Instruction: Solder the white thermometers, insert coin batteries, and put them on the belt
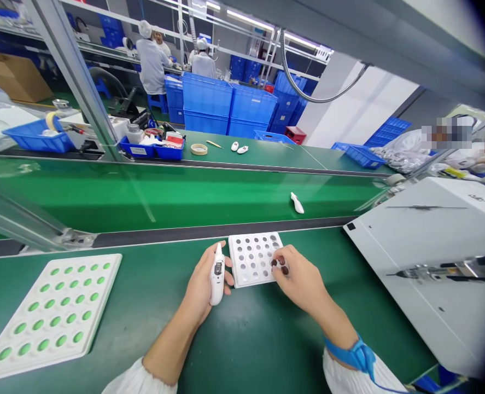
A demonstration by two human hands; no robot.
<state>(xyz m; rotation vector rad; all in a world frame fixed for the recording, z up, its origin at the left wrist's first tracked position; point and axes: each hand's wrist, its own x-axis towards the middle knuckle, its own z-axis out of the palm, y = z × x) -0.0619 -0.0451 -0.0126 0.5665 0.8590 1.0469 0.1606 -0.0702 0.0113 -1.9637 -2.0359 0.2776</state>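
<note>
My left hand (pixel 203 282) is wrapped round a white handheld device (pixel 217 282) that looks like an ear thermometer, narrow tip upward. A small dark window and part of its inside show on the front. Just right of it lies a white tray (pixel 237 278) with rows of round holes. Over the tray's right edge, my right hand (pixel 302 279) has thumb and fingers bent together. Small dark brown round pieces (pixel 284 270) show between these fingertips; whether they are gripped or sit in the tray, I cannot tell.
A larger white tray (pixel 97 314) with green-looking holes lies at left. Beyond the bench edge, a similar white piece (pixel 297 203) rests on a green belt (pixel 209 194). A grey-white machine (pixel 422 241) stands at right. Blue parts bins (pixel 152 150) and tape (pixel 199 149) sit behind.
</note>
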